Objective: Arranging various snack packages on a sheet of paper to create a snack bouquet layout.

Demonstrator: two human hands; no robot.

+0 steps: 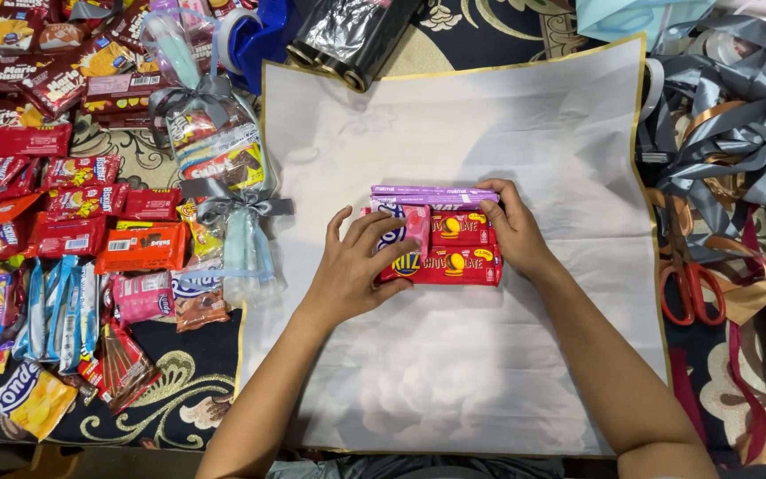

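Note:
A small stack of snack packs [454, 248] lies in the middle of a white wrapping sheet [454, 372] with a gold edge. Red biscuit packs form its base, a pink pack [417, 223] lies on top, and purple bars [432, 193] run along its far side. My left hand [356, 262] rests flat on the stack's left end, fingers spread over the packs. My right hand [514, 232] presses on the right end, fingertips touching the purple bars and the red packs.
Many red, blue and yellow snack packs [64, 231] cover the floor at left. Two wrapped gift bundles [223, 151] with grey bows lie by the sheet's left edge. Grey ribbons [738, 115] and red-handled scissors [689, 284] lie at right. A black foil roll [347, 40] sits at the top.

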